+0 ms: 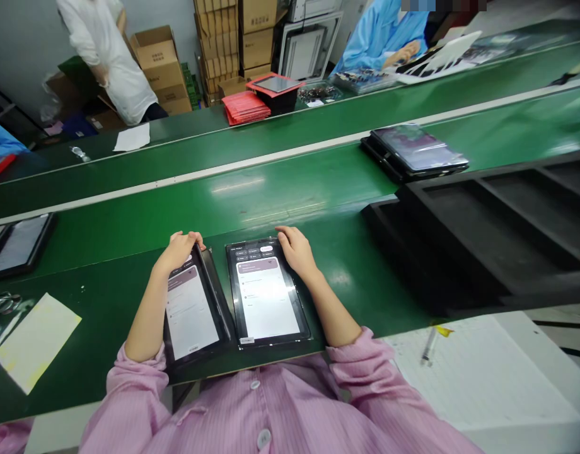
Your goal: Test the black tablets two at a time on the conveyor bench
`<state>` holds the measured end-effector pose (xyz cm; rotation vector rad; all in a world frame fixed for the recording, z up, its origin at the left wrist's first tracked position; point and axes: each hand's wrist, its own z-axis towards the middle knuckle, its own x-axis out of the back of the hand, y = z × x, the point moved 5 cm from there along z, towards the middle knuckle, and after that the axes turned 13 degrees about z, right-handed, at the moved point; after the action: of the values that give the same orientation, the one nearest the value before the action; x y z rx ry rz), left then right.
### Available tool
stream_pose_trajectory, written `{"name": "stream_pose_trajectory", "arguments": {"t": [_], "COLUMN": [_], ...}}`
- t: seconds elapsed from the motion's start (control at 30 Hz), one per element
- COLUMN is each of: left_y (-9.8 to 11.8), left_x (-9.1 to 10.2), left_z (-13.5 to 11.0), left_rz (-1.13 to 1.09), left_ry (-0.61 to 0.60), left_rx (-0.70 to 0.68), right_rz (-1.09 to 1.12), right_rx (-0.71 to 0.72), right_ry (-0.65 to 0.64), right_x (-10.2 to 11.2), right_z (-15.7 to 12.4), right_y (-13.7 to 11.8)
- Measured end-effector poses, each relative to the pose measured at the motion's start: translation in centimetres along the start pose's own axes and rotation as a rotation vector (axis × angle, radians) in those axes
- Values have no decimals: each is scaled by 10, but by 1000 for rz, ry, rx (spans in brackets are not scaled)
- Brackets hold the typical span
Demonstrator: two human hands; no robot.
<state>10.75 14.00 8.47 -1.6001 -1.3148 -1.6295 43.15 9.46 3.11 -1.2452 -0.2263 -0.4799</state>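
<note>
Two tablets with lit white screens lie side by side on the green bench in front of me. My left hand (179,249) curls over the top edge of the left tablet (193,312), which is tilted up on its right side. My right hand (295,247) rests with bent fingers on the top right corner of the right tablet (267,296), which lies flat. My pink sleeves show at the bottom of the view.
A black slotted rack (498,227) stands at the right, with stacked tablets (415,151) beyond it. Another tablet (18,243) lies far left. A paper sheet (34,340) lies near left; a form and pen (429,345) lie at right. Across the belt are red cases (245,106), boxes and other people.
</note>
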Motion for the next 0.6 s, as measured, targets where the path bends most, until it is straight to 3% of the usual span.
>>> {"name": "stream_pose_trajectory", "arguments": {"t": [0.1,0.23,0.4,0.5,0.6], "left_y": [8,27,41,38,37], "left_x": [-6,-18,-34,-40,-44], "left_z": [-3,-6,-7,-6,-5], "left_rz": [62,80,104,134,161], "left_ry": [-85,-171,-226,-216,-207], "left_rx": [10,-35,-140,-141,-140], "right_rz": [-27,46,519,859,1030], "right_rx": [-155,-217,-375,-416,-412], "right_ry": [-26,-11,35,-18,-57], "right_x": [-4,-6,-12,-16,-18], "right_z": [0,0,2,3,3], "right_y": [14,26,34,24,13]}}
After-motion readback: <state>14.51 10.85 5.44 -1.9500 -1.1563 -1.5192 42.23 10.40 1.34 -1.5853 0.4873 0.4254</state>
